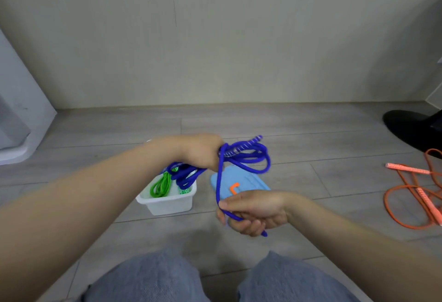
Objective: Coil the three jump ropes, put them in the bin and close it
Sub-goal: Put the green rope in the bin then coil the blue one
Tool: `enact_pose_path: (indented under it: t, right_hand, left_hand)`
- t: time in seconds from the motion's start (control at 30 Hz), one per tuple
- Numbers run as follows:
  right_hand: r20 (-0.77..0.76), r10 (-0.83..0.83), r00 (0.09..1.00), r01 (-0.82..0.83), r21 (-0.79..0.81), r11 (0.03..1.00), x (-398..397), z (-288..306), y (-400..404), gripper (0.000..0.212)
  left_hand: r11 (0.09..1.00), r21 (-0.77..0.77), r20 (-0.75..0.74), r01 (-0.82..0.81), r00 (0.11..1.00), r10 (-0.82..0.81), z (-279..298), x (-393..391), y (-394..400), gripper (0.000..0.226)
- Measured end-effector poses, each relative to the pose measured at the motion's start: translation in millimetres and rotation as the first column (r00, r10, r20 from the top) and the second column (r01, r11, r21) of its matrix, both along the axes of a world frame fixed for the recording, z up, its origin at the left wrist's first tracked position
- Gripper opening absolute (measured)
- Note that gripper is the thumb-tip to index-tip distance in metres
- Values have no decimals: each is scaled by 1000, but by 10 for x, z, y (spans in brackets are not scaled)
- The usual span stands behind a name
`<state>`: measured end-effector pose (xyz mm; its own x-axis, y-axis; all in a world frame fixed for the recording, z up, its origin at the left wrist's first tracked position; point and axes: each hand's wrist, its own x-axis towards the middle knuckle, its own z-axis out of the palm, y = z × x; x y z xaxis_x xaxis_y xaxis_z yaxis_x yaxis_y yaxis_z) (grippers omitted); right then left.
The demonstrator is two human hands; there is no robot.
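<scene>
our left hand (202,152) grips blue rope (248,158) coils | right hand (253,211) pinches its loose end, below left | white bin (167,202) w/ green rope (161,185) under left | orange rope (411,196) far right of right hand

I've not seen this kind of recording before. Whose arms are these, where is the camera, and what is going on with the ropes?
There is no machine: a person wears one camera on the head, looking down past their knees at the floor. The left hand grips a bundle of blue rope loops. The right hand holds the same rope's loose end, pulled taut between them. Below sits a white bin with a green rope already inside. The blue lid lies beside the bin, off. An orange rope lies uncoiled on the floor at right.
</scene>
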<state>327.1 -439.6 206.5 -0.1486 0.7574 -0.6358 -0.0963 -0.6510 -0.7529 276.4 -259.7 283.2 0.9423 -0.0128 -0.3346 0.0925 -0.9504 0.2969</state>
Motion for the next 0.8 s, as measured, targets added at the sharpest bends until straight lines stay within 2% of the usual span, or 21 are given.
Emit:
enact_pose_path:
  t: [0.07, 0.13, 0.2, 0.27, 0.33, 0.47, 0.53, 0.6, 0.67, 0.73, 0.8]
  right_hand:
    - [117, -88, 989, 89, 3, 996, 201, -83, 37, 38]
    - [341, -162, 926, 158, 40, 987, 446, 8, 108, 31]
    - [490, -133, 862, 95, 103, 990, 612, 238, 227, 27]
    - [549, -126, 826, 70, 122, 990, 682, 525, 371, 39]
    - [574, -116, 811, 50, 129, 990, 637, 763, 503, 41]
    - [482, -145, 864, 98, 120, 988, 203, 766, 528, 27]
    - [357, -210, 910, 181, 113, 977, 18, 548, 423, 22]
    - [159, -238, 958, 228, 83, 970, -56, 336, 297, 24]
    - [6, -167, 986, 166, 80, 983, -24, 140, 181, 33]
    - [-104, -70, 992, 80, 101, 992, 83, 11, 112, 38]
    - [-74, 4, 997, 3, 96, 995, 235, -39, 100, 38]
  left_hand:
    - [986, 18, -94, 166, 982, -164, 184, 17, -199, 26]
    - [950, 132, -194, 283, 947, -255, 229, 11, -313, 30]
    - [911, 251, -275, 327, 926, -257, 158, -24, -363, 23]
    - [891, 333, -323, 308, 925, -199, -41, -48, -351, 16]
    - [895, 375, -343, 240, 933, -107, -260, -73, -302, 14]
    - [922, 387, -189, 21, 980, 57, -520, -35, -43, 15]
    - [937, 335, -69, -96, 990, 126, -543, 31, 136, 13]
    - [955, 246, 21, -166, 986, 166, -439, 93, 224, 27]
    - [983, 101, 28, -153, 988, 151, -240, 109, 172, 30]
    - [999, -18, 2, -46, 999, 46, -3, 84, 41, 27]
    - [994, -19, -53, 110, 992, -111, 192, 28, -105, 25]
